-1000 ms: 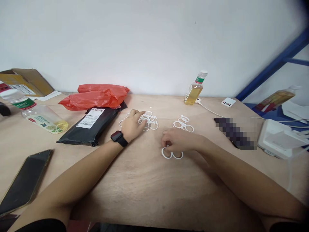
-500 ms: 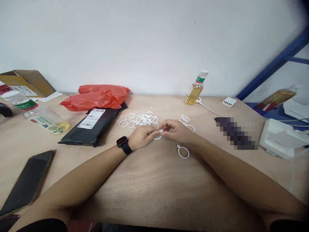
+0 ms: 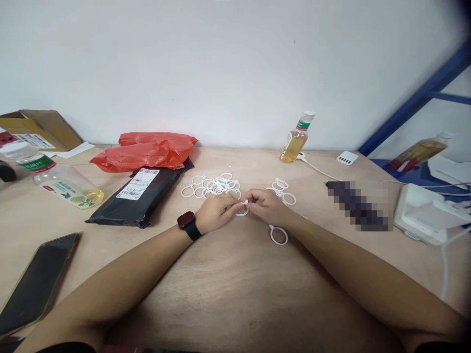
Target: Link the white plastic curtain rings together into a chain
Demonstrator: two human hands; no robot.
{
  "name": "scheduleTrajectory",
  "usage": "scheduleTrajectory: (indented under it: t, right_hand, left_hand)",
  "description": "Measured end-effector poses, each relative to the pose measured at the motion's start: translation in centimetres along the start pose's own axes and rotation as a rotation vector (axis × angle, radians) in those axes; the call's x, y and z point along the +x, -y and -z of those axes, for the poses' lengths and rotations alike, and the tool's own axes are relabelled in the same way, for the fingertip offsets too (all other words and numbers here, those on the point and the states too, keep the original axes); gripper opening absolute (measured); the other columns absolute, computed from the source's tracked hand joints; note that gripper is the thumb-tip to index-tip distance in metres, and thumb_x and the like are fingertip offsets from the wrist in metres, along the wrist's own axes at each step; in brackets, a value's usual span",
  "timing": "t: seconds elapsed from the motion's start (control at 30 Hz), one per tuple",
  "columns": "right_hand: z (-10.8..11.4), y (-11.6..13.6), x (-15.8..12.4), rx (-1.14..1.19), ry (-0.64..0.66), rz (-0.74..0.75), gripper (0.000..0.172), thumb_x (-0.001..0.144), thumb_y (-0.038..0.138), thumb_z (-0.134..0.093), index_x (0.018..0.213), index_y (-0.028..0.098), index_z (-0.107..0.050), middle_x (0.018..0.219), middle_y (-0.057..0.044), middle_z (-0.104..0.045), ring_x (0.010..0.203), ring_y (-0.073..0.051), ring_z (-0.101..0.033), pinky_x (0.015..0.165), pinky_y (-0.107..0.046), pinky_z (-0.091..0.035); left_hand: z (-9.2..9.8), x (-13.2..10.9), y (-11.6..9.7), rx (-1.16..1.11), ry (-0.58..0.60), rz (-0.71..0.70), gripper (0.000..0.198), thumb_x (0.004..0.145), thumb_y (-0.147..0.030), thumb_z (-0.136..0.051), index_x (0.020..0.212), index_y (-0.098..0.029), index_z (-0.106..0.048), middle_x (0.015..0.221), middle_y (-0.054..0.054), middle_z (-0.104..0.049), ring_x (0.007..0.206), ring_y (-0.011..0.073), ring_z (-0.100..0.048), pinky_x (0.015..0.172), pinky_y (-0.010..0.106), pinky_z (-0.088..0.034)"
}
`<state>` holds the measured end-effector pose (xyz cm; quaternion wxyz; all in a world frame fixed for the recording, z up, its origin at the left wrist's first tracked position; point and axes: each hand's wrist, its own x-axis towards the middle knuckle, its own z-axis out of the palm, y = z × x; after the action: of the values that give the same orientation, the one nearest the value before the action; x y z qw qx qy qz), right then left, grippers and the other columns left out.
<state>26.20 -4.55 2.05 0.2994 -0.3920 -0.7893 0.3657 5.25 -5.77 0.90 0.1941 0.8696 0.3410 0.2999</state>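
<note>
Between my two hands is a white plastic ring (image 3: 242, 214) with a small tab at its top. My left hand (image 3: 217, 214), a black watch on its wrist, pinches the ring from the left. The fingertips of my right hand (image 3: 265, 206) are closed on the tab from the right. Fingers hide part of the tab. Just behind my left hand lies a heap of similar white rings (image 3: 217, 185). A smaller group of rings (image 3: 289, 198) rests beyond my right hand, and a single ring (image 3: 278, 235) lies below my right wrist.
To the left are a black parcel (image 3: 136, 201), a red plastic bag (image 3: 147, 152), a tilted bottle (image 3: 66, 184), a phone (image 3: 39, 282) and a cardboard box (image 3: 47, 130). A drink bottle (image 3: 296, 139), a white charger (image 3: 347, 158) and a white case (image 3: 423, 213) stand to the right.
My hands stay together on the ring, with the right fingers drawn in slightly closer at the tab. The whole view has shifted a little; the other things lie as before.
</note>
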Motion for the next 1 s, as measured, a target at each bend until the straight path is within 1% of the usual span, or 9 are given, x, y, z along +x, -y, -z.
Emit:
scheduleTrajectory:
  t: [0.17,0.37,0.57,0.63,0.7,0.73,0.8,0.87,1.0]
  right_hand:
    - [-0.4,-0.1,0.0,-0.059,-0.030,0.000,0.014,0.075,0.020,-0.050,0.076,0.018,-0.065,0.062,0.003,-0.058,0.059,-0.011,-0.049,0.057,-0.023,-0.036]
    - [-0.7,-0.1,-0.1,-0.090,-0.104,0.041,0.015,0.072,0.017,-0.047,0.072,0.019,-0.062,0.060,0.004,-0.056,0.059,-0.012,-0.049,0.059,-0.024,-0.036]
    - [-0.5,-0.1,0.0,-0.050,-0.121,0.097,0.021,0.074,0.015,-0.046,0.073,0.020,-0.066,0.070,0.001,-0.066,0.068,-0.015,-0.059,0.068,-0.027,-0.045]
    - [0.6,-0.2,0.5,-0.027,-0.108,0.108,0.028,0.077,0.017,-0.050,0.097,0.022,-0.069,0.092,-0.002,-0.073,0.084,-0.017,-0.065,0.079,-0.031,-0.048]
    - [2.4,-1.0,1.1,-0.063,-0.128,0.078,0.048,0.078,0.021,-0.059,0.126,0.025,-0.059,0.115,-0.005,-0.070,0.100,-0.020,-0.064,0.085,-0.034,-0.049]
    - [3.6,-1.6,1.3,-0.129,-0.183,0.036,0.050,0.079,0.023,-0.061,0.129,0.025,-0.057,0.116,-0.005,-0.070,0.099,-0.021,-0.064,0.084,-0.034,-0.049]
    - [6.0,-3.6,1.7,-0.319,-0.307,-0.073,0.037,0.081,0.026,-0.062,0.118,0.022,-0.064,0.109,-0.008,-0.070,0.092,-0.022,-0.063,0.080,-0.034,-0.047]
    - [8.0,-5.9,1.8,-0.505,-0.355,-0.182,0.026,0.082,0.024,-0.062,0.107,0.019,-0.069,0.103,-0.010,-0.070,0.083,-0.021,-0.060,0.076,-0.034,-0.043]
    - [9.7,-9.5,1.3,-0.605,-0.296,-0.235,0.013,0.075,0.014,-0.067,0.086,0.016,-0.073,0.087,-0.011,-0.068,0.074,-0.018,-0.053,0.066,-0.031,-0.034]
  left_hand:
    - [-0.1,0.1,-0.3,0.066,0.038,-0.035,0.042,0.102,-0.040,-0.038,0.085,-0.017,-0.069,0.076,0.004,-0.068,0.072,0.0138,-0.059,0.068,0.026,-0.041]
    - [-0.3,0.0,-0.2,0.085,-0.011,-0.087,0.039,0.102,-0.037,-0.038,0.088,-0.017,-0.067,0.077,0.004,-0.067,0.072,0.0139,-0.059,0.069,0.026,-0.042]
    - [-0.4,-0.2,0.0,0.074,-0.034,-0.120,0.034,0.102,-0.037,-0.039,0.096,-0.017,-0.067,0.082,0.006,-0.067,0.078,0.0152,-0.061,0.072,0.027,-0.046]
    - [-0.2,-0.2,0.3,0.123,-0.089,-0.097,0.033,0.101,-0.037,-0.040,0.096,-0.018,-0.067,0.082,0.006,-0.067,0.077,0.0152,-0.061,0.072,0.027,-0.046]
    - [0.2,-0.2,0.8,0.222,-0.173,-0.033,0.033,0.100,-0.037,-0.042,0.095,-0.018,-0.068,0.084,0.006,-0.068,0.078,0.0157,-0.062,0.073,0.027,-0.047]
    - [0.4,-0.2,1.1,0.289,-0.214,0.009,0.033,0.100,-0.038,-0.043,0.094,-0.018,-0.069,0.086,0.007,-0.068,0.080,0.0165,-0.062,0.074,0.028,-0.047]
    - [0.9,-0.2,1.8,0.420,-0.252,0.123,0.031,0.099,-0.038,-0.045,0.100,-0.019,-0.070,0.095,0.008,-0.068,0.084,0.0184,-0.063,0.071,0.029,-0.046]
    - [1.2,-0.2,2.4,0.509,-0.223,0.217,0.032,0.099,-0.037,-0.044,0.104,-0.019,-0.070,0.100,0.009,-0.067,0.082,0.0196,-0.063,0.065,0.030,-0.044]
    - [1.1,-0.1,3.1,0.544,-0.167,0.305,0.032,0.099,-0.032,-0.042,0.108,-0.021,-0.071,0.102,0.008,-0.068,0.080,0.0199,-0.064,0.061,0.029,-0.042]
